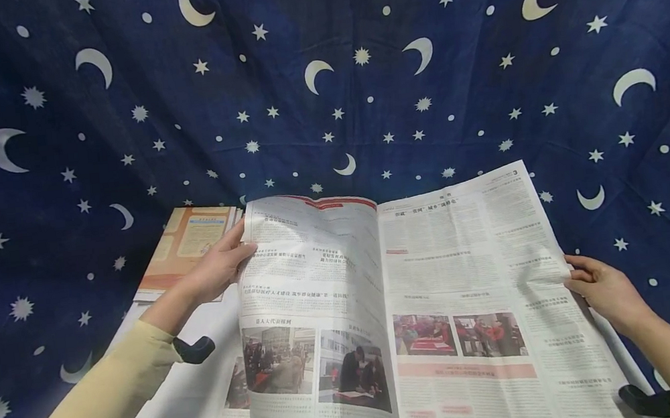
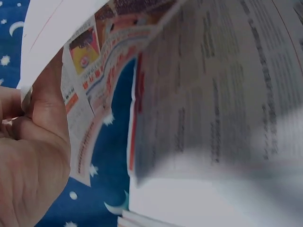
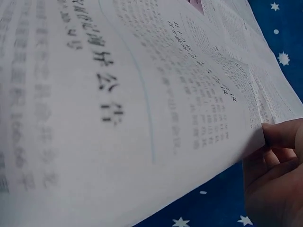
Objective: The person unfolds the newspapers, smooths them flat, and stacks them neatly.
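A newspaper (image 1: 457, 278) is spread open and held up in front of me, its printed pages facing the head camera. My left hand (image 1: 222, 263) pinches its left edge between thumb and fingers. In the left wrist view the same hand (image 2: 35, 142) grips a raised sheet, whose coloured underside shows beside it. At the right edge my right hand (image 1: 606, 290) holds the paper. The right wrist view shows that hand (image 3: 279, 161) pinching the margin of the page, with part of its fingers behind the sheet.
A stack of booklets or papers with an orange cover (image 1: 187, 243) lies at the back left of the white table (image 1: 174, 399). Another printed sheet (image 1: 230, 414) lies under the newspaper. A dark blue cloth (image 1: 275, 93) with moons and stars stands behind.
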Motion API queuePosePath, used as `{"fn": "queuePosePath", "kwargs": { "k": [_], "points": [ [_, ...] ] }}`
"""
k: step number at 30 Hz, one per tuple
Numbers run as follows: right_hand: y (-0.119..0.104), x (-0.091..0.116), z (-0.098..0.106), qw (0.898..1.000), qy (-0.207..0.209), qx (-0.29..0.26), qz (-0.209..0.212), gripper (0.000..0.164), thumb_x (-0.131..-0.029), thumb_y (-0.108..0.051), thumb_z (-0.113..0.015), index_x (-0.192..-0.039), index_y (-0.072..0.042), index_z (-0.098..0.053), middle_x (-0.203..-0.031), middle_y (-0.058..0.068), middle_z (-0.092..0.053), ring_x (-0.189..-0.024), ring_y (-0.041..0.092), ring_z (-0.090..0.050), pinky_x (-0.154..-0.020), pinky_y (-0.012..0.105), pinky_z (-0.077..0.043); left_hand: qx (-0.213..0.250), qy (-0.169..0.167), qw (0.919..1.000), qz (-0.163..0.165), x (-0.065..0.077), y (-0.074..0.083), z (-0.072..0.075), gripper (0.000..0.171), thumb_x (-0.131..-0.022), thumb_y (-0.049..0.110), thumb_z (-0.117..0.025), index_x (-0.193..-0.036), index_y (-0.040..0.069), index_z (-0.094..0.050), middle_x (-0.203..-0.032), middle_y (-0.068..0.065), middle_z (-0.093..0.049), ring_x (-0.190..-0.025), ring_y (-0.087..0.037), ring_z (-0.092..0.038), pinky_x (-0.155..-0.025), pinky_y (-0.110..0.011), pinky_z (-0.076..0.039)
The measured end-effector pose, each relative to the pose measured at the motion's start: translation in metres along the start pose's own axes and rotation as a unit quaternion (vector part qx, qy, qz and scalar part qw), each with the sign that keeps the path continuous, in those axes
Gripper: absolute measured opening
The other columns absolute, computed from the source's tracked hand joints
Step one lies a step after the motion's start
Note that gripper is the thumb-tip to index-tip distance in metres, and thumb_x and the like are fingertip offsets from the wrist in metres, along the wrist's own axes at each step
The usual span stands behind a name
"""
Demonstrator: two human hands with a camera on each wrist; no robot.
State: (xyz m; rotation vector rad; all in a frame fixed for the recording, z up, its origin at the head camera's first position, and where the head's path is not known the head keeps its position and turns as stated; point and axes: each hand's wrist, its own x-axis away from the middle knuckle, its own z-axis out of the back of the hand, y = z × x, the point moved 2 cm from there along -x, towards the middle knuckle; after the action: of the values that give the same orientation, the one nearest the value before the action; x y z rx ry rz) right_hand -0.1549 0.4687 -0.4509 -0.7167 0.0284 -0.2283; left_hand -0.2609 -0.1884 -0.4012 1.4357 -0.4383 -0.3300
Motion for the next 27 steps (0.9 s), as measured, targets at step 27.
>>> {"fn": "queuePosePath", "kwargs": {
  "k": [27],
  "points": [
    [0.035, -0.016, 0.001, 0.998, -0.008, 0.059, -0.013, 0.053, -0.099, 0.002, -0.053, -0.144, 0.022, -0.034, -0.110, 0.030, -0.059, -0.085, 0.024, -0.056, -0.057, 0.017, -0.043, -0.096, 0.052, 0.9780, 0.178, 0.009, -0.077, 0.040, 0.073, -0.108, 0.016, -0.047, -0.165, 0.007, -0.003, -0.129, -0.022, -0.059, -0.097, -0.023, -0.067, -0.079, -0.034, -0.057]
  ]
}}
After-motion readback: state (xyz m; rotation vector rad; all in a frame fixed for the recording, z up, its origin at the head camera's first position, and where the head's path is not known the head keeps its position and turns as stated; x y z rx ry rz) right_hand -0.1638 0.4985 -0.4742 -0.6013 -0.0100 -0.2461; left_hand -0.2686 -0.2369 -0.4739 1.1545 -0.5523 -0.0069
